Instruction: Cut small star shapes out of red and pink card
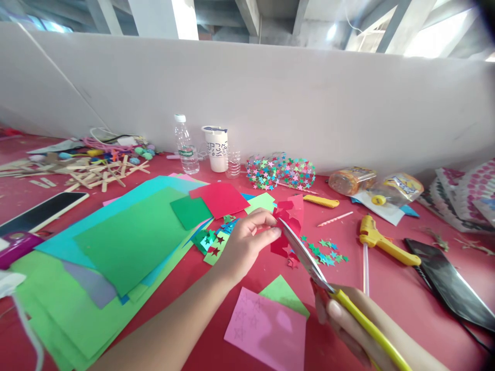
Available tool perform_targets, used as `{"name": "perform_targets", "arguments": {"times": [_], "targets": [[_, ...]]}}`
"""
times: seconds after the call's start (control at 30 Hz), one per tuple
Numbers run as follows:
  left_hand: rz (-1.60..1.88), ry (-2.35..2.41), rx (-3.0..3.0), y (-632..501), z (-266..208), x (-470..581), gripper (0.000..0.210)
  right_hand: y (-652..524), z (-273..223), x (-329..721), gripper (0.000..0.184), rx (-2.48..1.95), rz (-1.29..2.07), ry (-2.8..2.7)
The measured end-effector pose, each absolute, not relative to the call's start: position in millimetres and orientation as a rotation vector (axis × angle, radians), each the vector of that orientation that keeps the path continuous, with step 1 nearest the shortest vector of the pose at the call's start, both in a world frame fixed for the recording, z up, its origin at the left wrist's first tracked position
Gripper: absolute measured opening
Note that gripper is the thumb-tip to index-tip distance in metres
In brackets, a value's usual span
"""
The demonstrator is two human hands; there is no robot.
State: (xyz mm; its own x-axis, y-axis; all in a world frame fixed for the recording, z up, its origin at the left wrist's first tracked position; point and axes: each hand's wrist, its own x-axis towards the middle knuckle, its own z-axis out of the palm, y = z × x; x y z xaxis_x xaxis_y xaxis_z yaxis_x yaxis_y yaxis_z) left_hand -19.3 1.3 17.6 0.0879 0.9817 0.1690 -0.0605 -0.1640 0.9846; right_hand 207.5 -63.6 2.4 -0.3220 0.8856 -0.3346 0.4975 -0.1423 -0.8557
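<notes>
My left hand [253,234] pinches the edge of a red sheet of paper [296,211] between thumb and fingers, above the red table. My right hand [344,309] grips yellow-handled scissors [313,263], whose blades point up and left and reach the red paper beside my left fingertips. Just right of the paper lie small green and blue paper stars [327,252]. Below my hands rests a pink square of paper [266,330] with stars drawn on it, partly over a light green square [284,293]. Part of the red paper is hidden by the blades.
Coloured sheets [135,237] cover the left side. At the back stand a water bottle [186,147], a white cup [216,149] and star-covered round shapes [280,171]. A yellow cutter [320,201], glue gun [386,245] and dark phone-like slab [452,283] lie right.
</notes>
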Motion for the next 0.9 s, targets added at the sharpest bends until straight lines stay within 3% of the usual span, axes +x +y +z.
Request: {"name": "perform_targets", "arguments": {"times": [0.5,0.9], "targets": [[1.25,0.996,1.279,0.7,20.7,-17.5,0.012,-51.0,6.1,208.4,0.066,-1.5,1.417,-1.833],[1.21,0.975,1.328,-0.1,19.5,-17.9,0.011,-55.2,6.1,207.3,0.071,-1.5,1.398,-1.786]]}}
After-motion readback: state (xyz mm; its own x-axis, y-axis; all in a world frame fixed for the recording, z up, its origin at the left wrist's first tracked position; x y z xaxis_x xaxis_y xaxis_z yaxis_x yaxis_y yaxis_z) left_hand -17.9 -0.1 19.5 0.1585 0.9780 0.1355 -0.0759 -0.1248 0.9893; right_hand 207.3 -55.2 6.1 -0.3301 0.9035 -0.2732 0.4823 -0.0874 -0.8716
